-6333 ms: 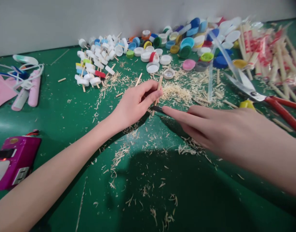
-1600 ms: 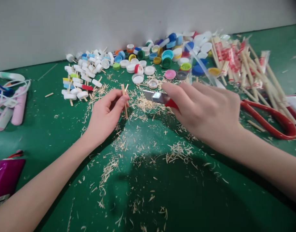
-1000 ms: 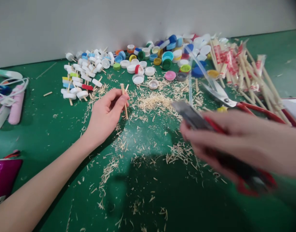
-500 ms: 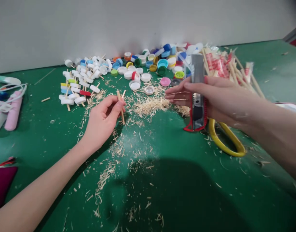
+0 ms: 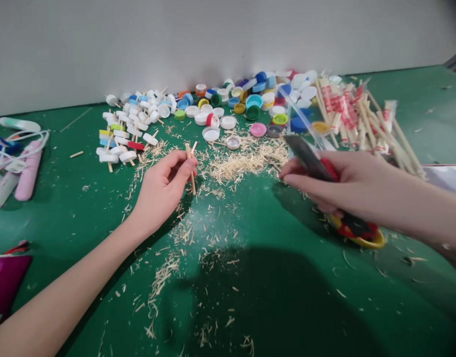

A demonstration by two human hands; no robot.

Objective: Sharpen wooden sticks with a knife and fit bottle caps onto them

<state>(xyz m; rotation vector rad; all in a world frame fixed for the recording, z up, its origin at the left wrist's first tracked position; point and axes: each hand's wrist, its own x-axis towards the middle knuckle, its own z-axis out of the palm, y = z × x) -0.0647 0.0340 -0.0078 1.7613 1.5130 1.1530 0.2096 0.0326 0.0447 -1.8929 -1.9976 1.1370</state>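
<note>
Stick (image 5: pixel 191 173): pinched between left hand's (image 5: pixel 161 186) closed fingertips, left of shavings (image 5: pixel 235 166).
Cutter (image 5: pixel 312 158): blurred, right hand (image 5: pixel 347 181) closed around it.
Wrappers (image 5: pixel 345 111): red print, illegible.

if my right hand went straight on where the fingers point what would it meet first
Likely the pile of wood shavings, left of the right hand, though it might pass above: its height is unclear.
</note>
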